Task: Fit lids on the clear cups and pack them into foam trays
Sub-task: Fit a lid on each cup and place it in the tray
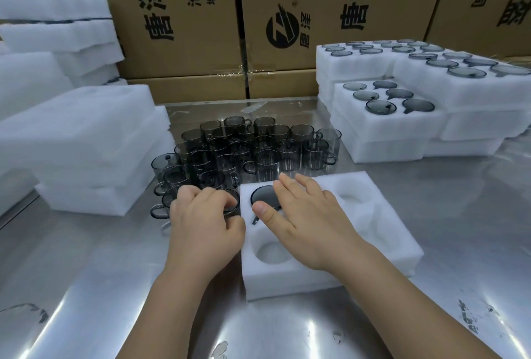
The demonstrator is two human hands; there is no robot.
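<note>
A white foam tray (287,281), soft-edged and slightly grainy, with deep round wells cut into it, lies on a brushed stainless-steel table (86,286) whose surface is glossy and streaked with glare. In the tray's far-left well sits a smoky grey clear cup under a flat round dark lid (263,196); two other wells in view show bare foam. The right hand (310,220) lies flat across the tray with its fingers straight and spread, holding nothing, its thumb tip touching the lid's near edge. The left hand (204,215) is just beside the tray's left wall, fingers curled down over the rim of a held cup (235,200) of the same tinted transparent material. Behind it stands a close cluster of handled smoky cups (258,145), upright and unlidded. Plain white foam blocks (86,143) are stacked at the left. At the right, stacked foam trays (388,128) hold lidded cups in their wells, only the grey lids showing. Brown cardboard cartons (186,13) printed with black characters form a wall along the table's back edge.
</note>
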